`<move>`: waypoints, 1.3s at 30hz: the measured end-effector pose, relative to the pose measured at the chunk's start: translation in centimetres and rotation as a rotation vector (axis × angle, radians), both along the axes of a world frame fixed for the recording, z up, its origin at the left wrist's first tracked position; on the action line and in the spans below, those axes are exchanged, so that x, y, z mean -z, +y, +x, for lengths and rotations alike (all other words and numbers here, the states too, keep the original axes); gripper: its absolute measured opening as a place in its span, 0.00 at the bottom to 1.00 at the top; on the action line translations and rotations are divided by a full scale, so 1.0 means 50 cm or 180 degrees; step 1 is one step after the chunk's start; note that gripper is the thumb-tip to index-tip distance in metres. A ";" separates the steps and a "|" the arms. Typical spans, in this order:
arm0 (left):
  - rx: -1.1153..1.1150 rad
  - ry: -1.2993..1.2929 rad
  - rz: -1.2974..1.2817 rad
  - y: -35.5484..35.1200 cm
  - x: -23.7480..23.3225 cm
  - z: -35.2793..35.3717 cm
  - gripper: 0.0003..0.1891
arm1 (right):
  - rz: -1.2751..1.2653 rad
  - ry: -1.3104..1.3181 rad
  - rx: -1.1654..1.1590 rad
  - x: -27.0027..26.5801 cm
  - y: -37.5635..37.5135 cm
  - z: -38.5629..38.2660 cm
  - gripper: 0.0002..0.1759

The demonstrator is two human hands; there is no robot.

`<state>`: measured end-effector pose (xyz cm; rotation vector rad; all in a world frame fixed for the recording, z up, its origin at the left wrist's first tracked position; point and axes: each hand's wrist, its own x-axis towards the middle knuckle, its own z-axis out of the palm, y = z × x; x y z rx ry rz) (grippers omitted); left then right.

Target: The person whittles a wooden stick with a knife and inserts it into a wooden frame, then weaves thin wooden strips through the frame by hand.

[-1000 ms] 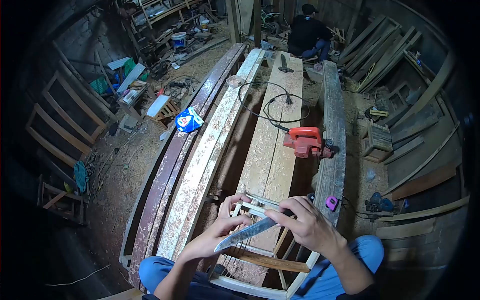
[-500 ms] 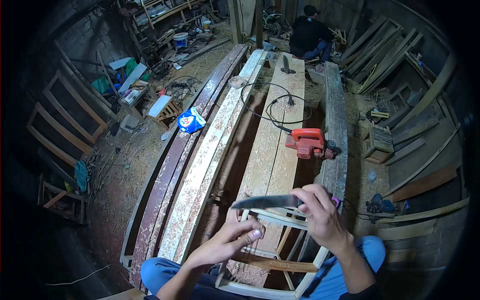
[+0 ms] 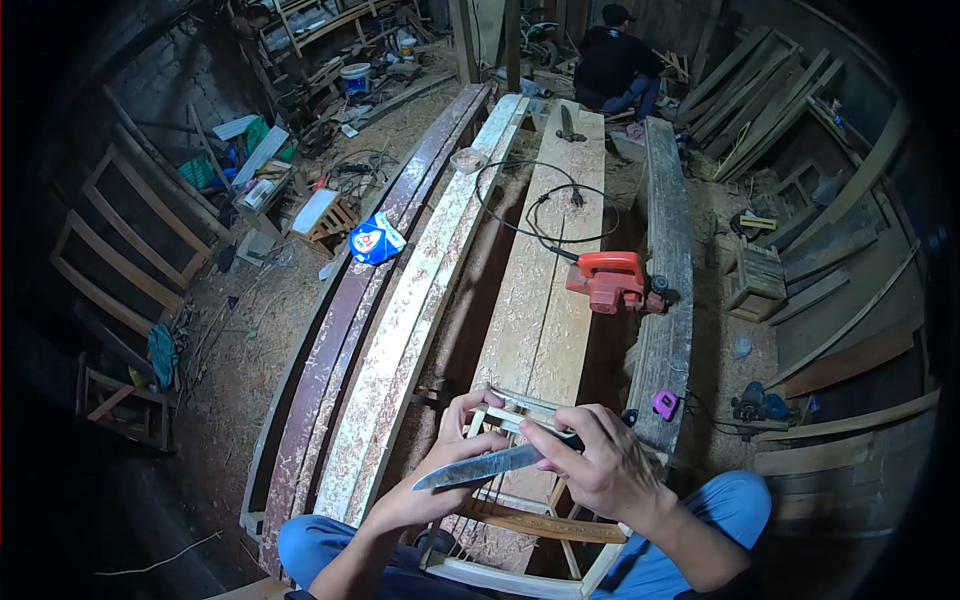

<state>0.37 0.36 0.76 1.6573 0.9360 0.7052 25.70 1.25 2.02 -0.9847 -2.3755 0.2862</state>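
A knife (image 3: 478, 467) with a long, broad blade is in my right hand (image 3: 605, 465), its tip pointing left across my left wrist. The right thumb and fingers also rest at the upper end of a small slatted wooden frame (image 3: 505, 580), which lies over my lap. My left hand (image 3: 452, 450) is closed around the frame's upper left corner, fingers bent over the pale rail. A brown curved slat (image 3: 545, 522) crosses the frame lower down. The knife's handle is mostly hidden in my right palm.
Shaving-covered planks (image 3: 545, 310) stretch ahead, bearing a red electric planer (image 3: 612, 280) with a coiled cord. A blue-and-white packet (image 3: 375, 240) lies left; a purple tape measure (image 3: 665, 404) sits right on a grey plank (image 3: 668, 250). Another person (image 3: 615, 65) sits at the back.
My right hand has come down and left, bringing the knife from above the frame's top to below it, across my left wrist. The tape measure now shows fully.
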 end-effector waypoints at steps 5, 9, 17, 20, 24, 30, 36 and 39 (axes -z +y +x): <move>0.0079 -0.0084 0.0062 0.000 -0.002 -0.002 0.16 | 0.0042 0.0060 -0.0008 0.000 0.000 0.001 0.25; -0.0078 0.0057 -0.0012 0.002 0.010 -0.007 0.17 | -0.0009 -0.0108 0.0110 0.005 0.007 0.006 0.25; -0.0461 -0.0135 -0.0369 0.002 0.005 -0.011 0.09 | 0.0327 -0.0244 0.0486 0.012 0.022 0.012 0.24; -0.0410 -0.0235 -0.0486 0.001 0.007 -0.013 0.10 | 0.0334 -0.0102 0.0447 0.014 0.024 0.016 0.22; -0.0060 -0.0223 -0.0386 -0.017 0.003 -0.017 0.13 | -0.0070 0.0462 0.1438 0.017 0.070 0.084 0.16; -0.0214 -0.0270 -0.0532 -0.011 0.017 -0.016 0.11 | 0.0076 0.0305 0.0494 -0.022 0.023 0.046 0.23; -0.0427 -0.0786 -0.0785 -0.020 0.007 0.011 0.09 | -0.0021 0.0286 0.0303 -0.017 0.030 0.040 0.22; -0.0317 -0.0540 -0.0423 -0.015 0.005 0.009 0.10 | 0.0019 0.0299 0.0382 -0.017 0.022 0.036 0.19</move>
